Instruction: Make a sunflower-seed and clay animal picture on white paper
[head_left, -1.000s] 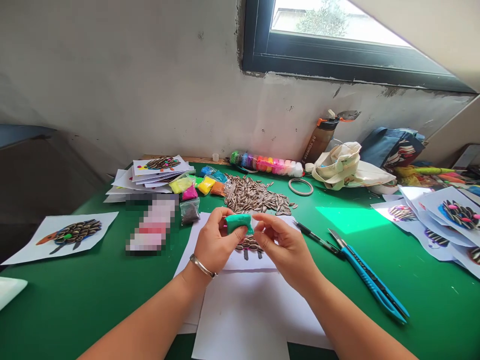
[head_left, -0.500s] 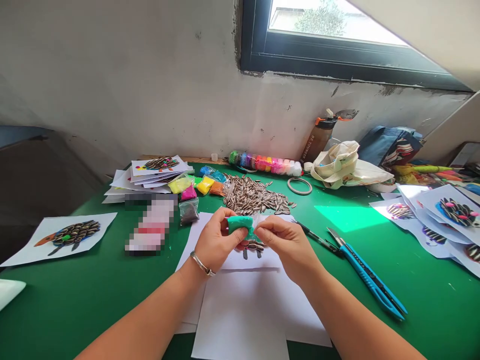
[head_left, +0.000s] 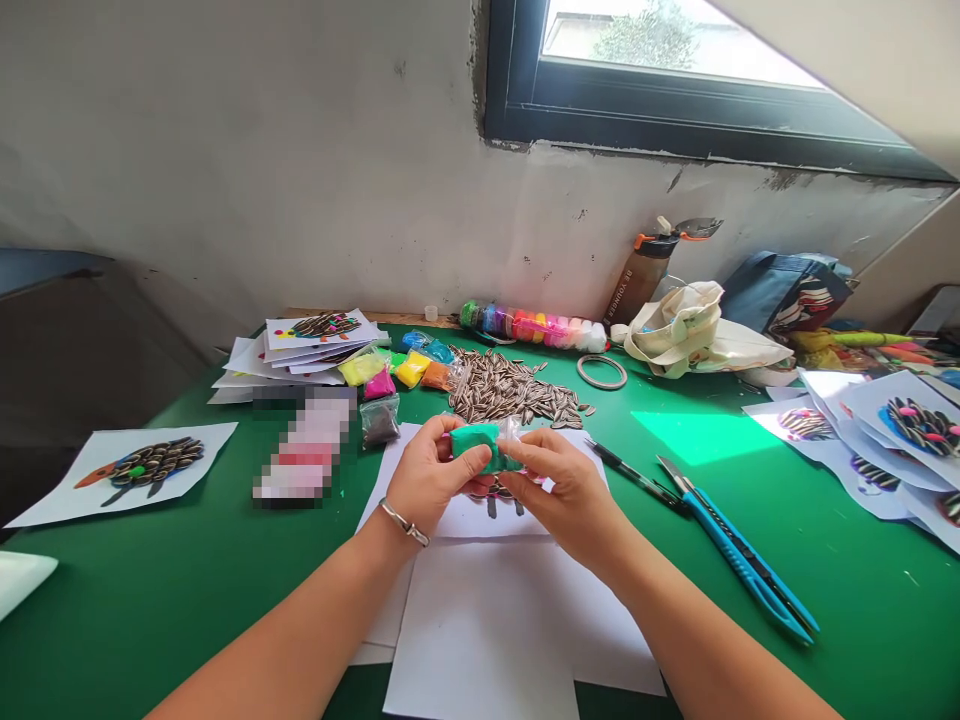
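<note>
1. Green clay (head_left: pixel 471 437) held above seed-decorated paper (head_left: pixel 465 523).
2. Left hand (head_left: pixel 429 482) pinches clay; right hand (head_left: pixel 574 492) grips clear wrapper (head_left: pixel 510 429) at its end.
3. Probably light, soft, easily dented; wrapper likely slippery. Best held lightly, flat sides.

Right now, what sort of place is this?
It looks like a craft corner, perhaps in a studio or classroom: there's a heap of striped seeds, a bird-like picture made with seeds, and small bags of bright, clay-like stuff.
</note>
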